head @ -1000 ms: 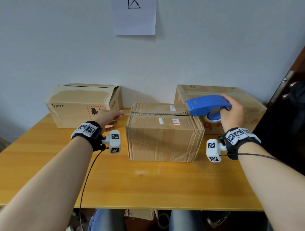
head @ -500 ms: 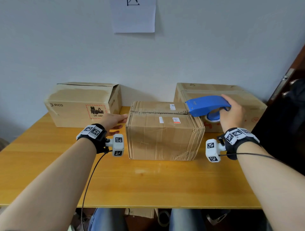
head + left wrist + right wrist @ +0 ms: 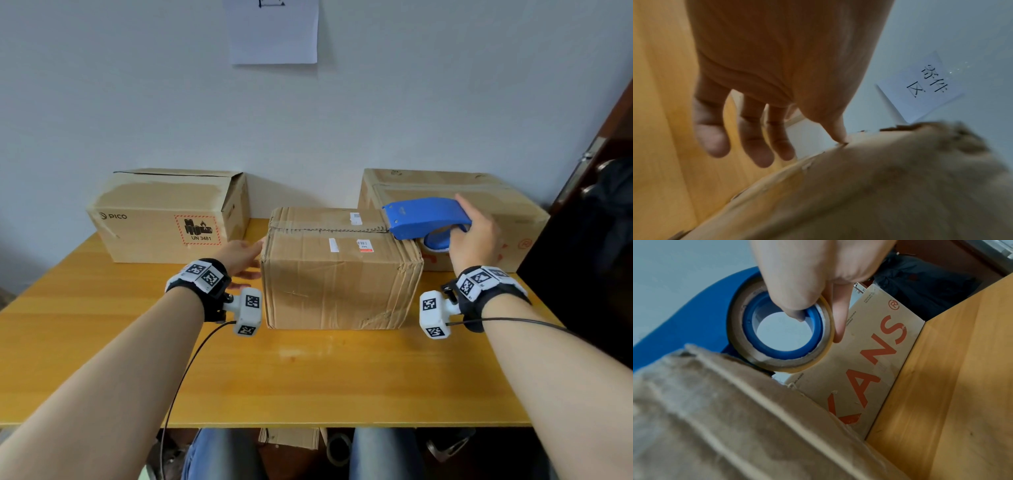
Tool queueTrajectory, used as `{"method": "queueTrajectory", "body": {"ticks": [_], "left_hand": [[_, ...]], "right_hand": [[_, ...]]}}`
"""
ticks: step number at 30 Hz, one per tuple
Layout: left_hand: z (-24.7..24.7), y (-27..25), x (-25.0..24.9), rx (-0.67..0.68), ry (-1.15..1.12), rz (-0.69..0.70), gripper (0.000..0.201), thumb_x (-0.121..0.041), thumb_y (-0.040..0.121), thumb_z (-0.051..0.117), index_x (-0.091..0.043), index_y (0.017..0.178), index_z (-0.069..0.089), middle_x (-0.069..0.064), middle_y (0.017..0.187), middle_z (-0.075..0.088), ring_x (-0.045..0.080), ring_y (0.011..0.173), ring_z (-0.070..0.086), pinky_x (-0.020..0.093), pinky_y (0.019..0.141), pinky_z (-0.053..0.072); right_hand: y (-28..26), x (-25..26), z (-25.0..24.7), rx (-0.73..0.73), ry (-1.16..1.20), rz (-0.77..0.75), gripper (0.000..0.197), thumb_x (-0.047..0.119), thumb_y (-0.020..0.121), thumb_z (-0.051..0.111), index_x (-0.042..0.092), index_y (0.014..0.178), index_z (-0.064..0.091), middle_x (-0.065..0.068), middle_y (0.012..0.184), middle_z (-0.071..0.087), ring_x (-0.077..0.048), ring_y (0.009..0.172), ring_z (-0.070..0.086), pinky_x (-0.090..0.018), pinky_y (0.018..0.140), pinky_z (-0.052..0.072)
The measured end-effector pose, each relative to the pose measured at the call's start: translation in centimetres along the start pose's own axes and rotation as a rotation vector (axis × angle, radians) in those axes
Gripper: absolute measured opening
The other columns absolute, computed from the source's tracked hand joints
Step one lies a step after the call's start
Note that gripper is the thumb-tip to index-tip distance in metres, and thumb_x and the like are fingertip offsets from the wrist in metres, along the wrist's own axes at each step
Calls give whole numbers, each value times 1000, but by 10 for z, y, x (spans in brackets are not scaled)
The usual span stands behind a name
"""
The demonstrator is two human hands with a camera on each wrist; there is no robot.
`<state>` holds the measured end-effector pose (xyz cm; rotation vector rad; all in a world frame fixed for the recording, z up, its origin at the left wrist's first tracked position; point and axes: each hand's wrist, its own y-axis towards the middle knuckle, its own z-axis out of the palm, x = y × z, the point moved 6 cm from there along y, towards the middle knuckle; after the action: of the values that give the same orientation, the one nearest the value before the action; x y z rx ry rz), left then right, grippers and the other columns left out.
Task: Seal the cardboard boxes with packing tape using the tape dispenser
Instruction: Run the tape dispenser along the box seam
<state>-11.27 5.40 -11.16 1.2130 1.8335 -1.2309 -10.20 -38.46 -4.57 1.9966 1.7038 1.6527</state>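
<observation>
1. The blue tape dispenser (image 3: 424,217) is gripped by the right hand (image 3: 474,236) at the right end of the middle box (image 3: 339,270) top; the thumb is hooked into the tape roll (image 3: 781,331) core, and the fingers (image 3: 838,316) are curled behind the roll.
2. The left hand (image 3: 239,255) is held with fingers (image 3: 754,142) released and spread, the thumb touching the middle box's left edge.
3. The middle box is flanked on the table (image 3: 102,359) by a PICO box (image 3: 164,219) at the left and a red-lettered box (image 3: 479,202) behind the dispenser.
</observation>
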Motion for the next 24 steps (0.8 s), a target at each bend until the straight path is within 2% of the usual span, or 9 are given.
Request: {"method": "queueTrajectory", "body": {"ticks": [3,7,12,14,16,18,20,22,24], "left_hand": [[-1,-1,4,55,90,-59,58,-69,93,48,-16,110,63,-3,103,74,16,81,67,33,73,48],[-18,-1,-13,-34,47,46,42,-52,94,62,-17,116,66,0,111,72,20,94,69,43,89,55],[-40,-21,-57,-156,-43,196,29,-34,94,68,-15,116,65,7,115,68,25,103,65,41,80,56],[-44,-32,-78,-240,33,318,28,-25,93,69,-16,119,65,4,110,66,20,98,62,32,73,52],[-37,-46,-99,-273,165,490,23,-19,91,70,-17,114,69,-3,102,66,11,90,61,24,68,47],[-23,-60,-115,-264,259,620,12,-20,89,72,-24,100,73,-11,96,68,3,88,62,23,72,47],[-6,-71,-127,-212,310,687,9,-21,88,74,-29,92,73,-16,91,70,-2,84,64,20,72,47],[23,-77,-132,-83,322,692,9,-21,88,74,-27,94,75,-15,90,71,-2,80,64,15,68,46],[52,-81,-135,-13,365,705,9,-20,88,74,-24,96,76,-18,86,69,-4,75,62,12,64,44]], "right_hand": [[-1,-2,2,11,16,-5,60,-10,89,55,21,141,59,-10,128,62,-29,117,59,-35,100,49],[-3,1,6,39,21,3,61,-9,91,54,22,143,56,-11,127,60,-29,115,58,-31,93,48],[-11,17,19,117,35,-38,62,-7,91,56,22,146,54,-13,122,60,-30,111,59,-29,89,46],[-16,27,26,165,42,-60,63,-7,89,58,21,146,54,-13,121,61,-29,108,59,-32,91,48],[-19,35,31,191,37,-80,64,-7,88,60,22,146,54,-12,119,63,-29,106,59,-39,92,51],[-21,41,35,215,41,-90,65,-6,88,60,23,146,53,-12,118,62,-29,104,59,-40,90,51],[-23,44,35,236,32,-94,65,-5,89,61,23,147,52,-12,117,62,-28,103,58,-40,90,51],[-23,47,33,246,9,-98,65,-3,89,62,24,147,52,-11,118,62,-28,104,58,-37,90,50],[-20,47,31,241,5,-95,64,-3,88,62,23,146,53,-10,121,63,-27,107,59,-35,91,49]]}}
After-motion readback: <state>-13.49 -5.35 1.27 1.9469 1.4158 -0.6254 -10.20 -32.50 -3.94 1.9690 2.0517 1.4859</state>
